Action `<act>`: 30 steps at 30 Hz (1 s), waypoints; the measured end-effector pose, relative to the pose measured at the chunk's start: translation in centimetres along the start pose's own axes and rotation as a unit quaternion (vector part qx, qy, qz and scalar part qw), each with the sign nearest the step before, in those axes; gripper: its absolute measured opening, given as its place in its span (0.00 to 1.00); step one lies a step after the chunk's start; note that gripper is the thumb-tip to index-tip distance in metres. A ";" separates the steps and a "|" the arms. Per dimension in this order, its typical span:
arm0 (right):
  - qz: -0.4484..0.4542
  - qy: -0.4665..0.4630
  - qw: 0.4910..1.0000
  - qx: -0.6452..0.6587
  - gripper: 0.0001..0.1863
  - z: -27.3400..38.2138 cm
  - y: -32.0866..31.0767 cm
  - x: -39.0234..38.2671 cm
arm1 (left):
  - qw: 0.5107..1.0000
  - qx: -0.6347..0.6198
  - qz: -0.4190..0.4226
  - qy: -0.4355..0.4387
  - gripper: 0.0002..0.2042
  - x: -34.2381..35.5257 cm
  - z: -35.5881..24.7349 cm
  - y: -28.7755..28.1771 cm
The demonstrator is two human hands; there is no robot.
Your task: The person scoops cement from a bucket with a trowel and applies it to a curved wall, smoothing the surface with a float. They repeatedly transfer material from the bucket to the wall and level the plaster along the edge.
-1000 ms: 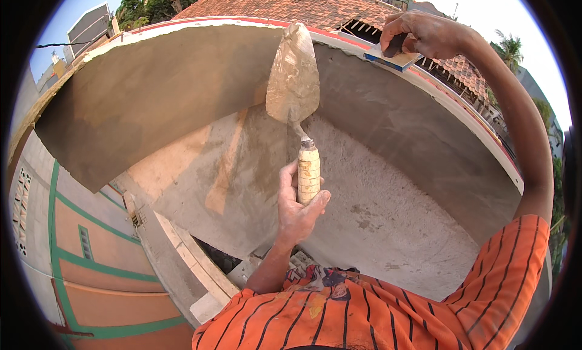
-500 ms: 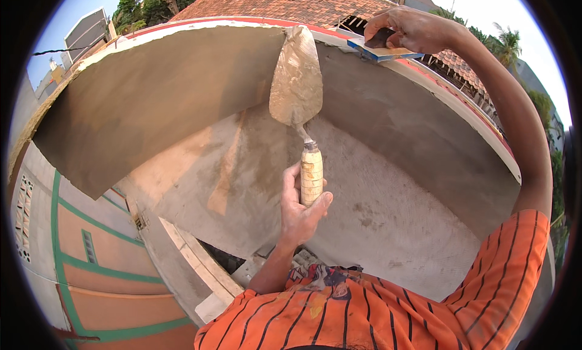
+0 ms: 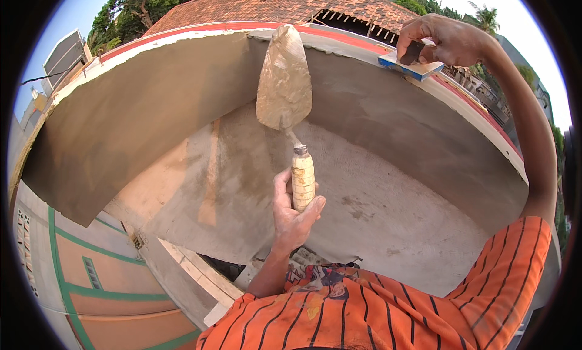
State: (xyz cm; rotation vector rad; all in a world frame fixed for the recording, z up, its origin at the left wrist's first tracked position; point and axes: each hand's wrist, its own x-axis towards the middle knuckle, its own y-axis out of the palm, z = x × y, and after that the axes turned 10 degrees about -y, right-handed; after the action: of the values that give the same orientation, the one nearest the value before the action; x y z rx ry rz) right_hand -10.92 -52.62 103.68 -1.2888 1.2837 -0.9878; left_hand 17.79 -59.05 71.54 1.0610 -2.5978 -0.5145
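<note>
My left hand is closed around the pale handle of a trowel, held with its blade pointing up and away. Grey mortar smears coat the broad blade. Up at the right, my right hand grips the dark handle of a blue-edged plastering float. The float lies along the top edge of the right-hand parapet wall, whose inner face carries smooth grey plaster. Part of the float's handle is hidden by my fingers.
Another plastered wall meets it at a corner behind the trowel. Below lies a rough concrete floor. At the lower left, an orange and green building shows beyond an edge. A tiled roof stands beyond the walls.
My right hand and the float have shifted right along the wall's top. In the picture, the trowel and my left hand sit slightly further left; the view itself has turned a little.
</note>
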 end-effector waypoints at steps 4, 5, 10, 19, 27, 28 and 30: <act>-0.002 0.050 0.997 -0.052 0.21 -1.9 2.1 -2.1 | 0.999 -0.001 0.029 -0.014 0.33 0.1 0.7 0.8; -0.009 0.067 0.995 -0.078 0.20 -2.8 2.3 -2.6 | 0.999 -0.007 0.037 -0.014 0.33 -0.1 0.7 0.8; -0.174 0.103 0.974 -0.102 0.22 -3.8 0.9 -4.5 | 0.997 0.046 0.063 0.015 0.33 -0.2 0.8 1.5; -0.448 -0.106 0.834 -0.303 0.24 7.9 0.3 -3.8 | 0.988 0.031 0.151 0.007 0.35 0.8 -1.3 5.6; -0.450 -0.009 0.799 -0.399 0.21 7.7 -2.0 -4.6 | 0.978 0.036 0.198 0.051 0.35 1.1 -1.3 6.7; -0.442 0.019 0.821 -0.362 0.19 7.6 -2.4 -5.0 | 0.980 0.039 0.189 0.048 0.35 1.1 -1.2 6.2; -0.324 0.033 0.895 -0.306 0.17 7.4 -3.0 -5.9 | 0.984 0.051 0.158 0.059 0.35 1.2 -1.3 5.0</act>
State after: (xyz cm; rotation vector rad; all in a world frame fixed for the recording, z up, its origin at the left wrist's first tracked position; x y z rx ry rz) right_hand -3.73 -46.25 106.23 -2.2923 1.2876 -1.1157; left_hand 14.36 -56.85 74.98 0.6630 -2.6380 -0.2373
